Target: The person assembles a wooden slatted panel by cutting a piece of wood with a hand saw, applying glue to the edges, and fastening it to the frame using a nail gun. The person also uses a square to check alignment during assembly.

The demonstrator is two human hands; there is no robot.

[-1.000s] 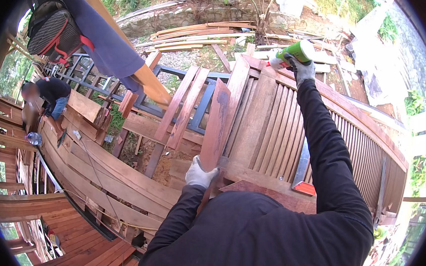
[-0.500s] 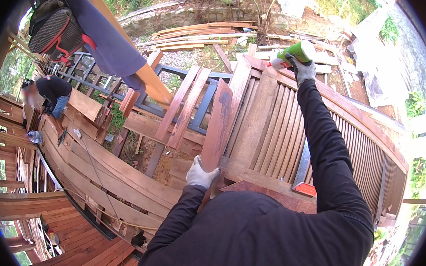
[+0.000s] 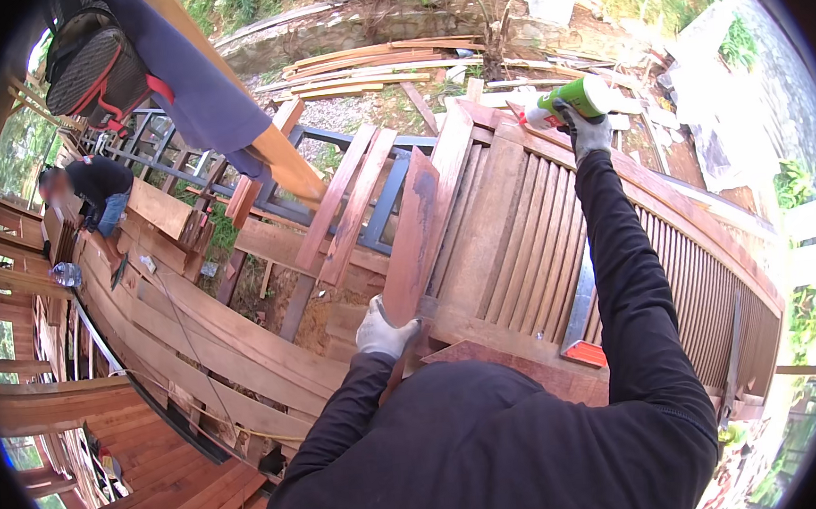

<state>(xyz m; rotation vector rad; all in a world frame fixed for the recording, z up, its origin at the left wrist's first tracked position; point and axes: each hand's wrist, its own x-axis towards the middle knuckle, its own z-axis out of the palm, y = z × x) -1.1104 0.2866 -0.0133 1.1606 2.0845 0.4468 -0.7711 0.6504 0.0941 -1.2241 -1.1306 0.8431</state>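
My left hand point(image 3: 384, 329), in a pale work glove, is closed on the near end of a reddish-brown wooden board point(image 3: 412, 226). A dark, wet-looking patch marks the board's far half. With my right arm stretched out, my gloved right hand point(image 3: 586, 130) grips a green and white bottle point(image 3: 575, 101), tilted so its red nozzle points left. The nozzle is above the far corner of a slatted wooden panel point(image 3: 530, 236), which looks like a louvred door or shutter. The fingers on the bottle's far side are partly hidden.
A square with an orange-red handle point(image 3: 585, 353) and metal blade lies on the panel. Two loose boards point(image 3: 357, 197) rest left of my board, across a blue-grey metal frame point(image 3: 390, 199). At the left a person point(image 3: 92, 196) bends over planks. A cloth-draped post point(image 3: 197, 80) stands between.
Both hands keep their holds, and the board and bottle stay almost where they were. The whole view has shifted slightly.
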